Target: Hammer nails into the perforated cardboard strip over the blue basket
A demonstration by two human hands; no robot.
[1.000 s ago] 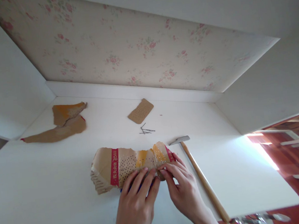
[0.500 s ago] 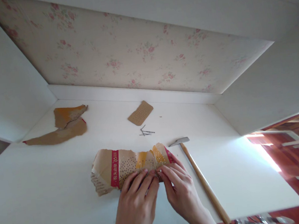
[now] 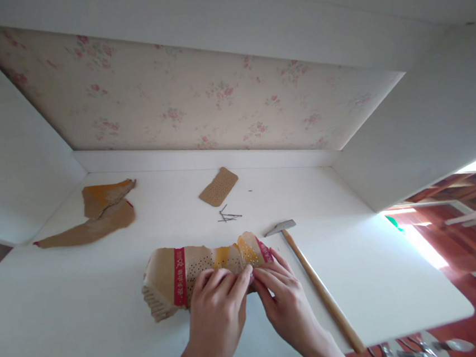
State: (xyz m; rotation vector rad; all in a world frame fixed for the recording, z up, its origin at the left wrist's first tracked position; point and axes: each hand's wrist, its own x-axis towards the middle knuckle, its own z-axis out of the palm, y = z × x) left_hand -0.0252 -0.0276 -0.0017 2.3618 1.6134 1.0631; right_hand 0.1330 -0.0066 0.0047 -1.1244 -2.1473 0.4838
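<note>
A stack of brown perforated cardboard (image 3: 175,271) with red and yellow bands lies on the white table (image 3: 65,307). My left hand (image 3: 217,315) rests on its near edge with fingers curled and pressed down. My right hand (image 3: 286,303) touches the stack's right end, fingertips meeting the left hand's in a pinch on the cardboard. A wooden-handled hammer (image 3: 315,283) lies just right of my right hand, its metal head pointing left.
Several loose nails (image 3: 228,216) lie behind the stack, with a small perforated cardboard piece (image 3: 218,186) beyond them. Torn cardboard scraps (image 3: 94,217) sit at the back left. White walls and floral wallpaper enclose the table. Metal tools (image 3: 423,348) show at the lower right.
The view has tilted down slightly. My left fingers have curled further onto the stack and both hands have drawn closer together on it.
</note>
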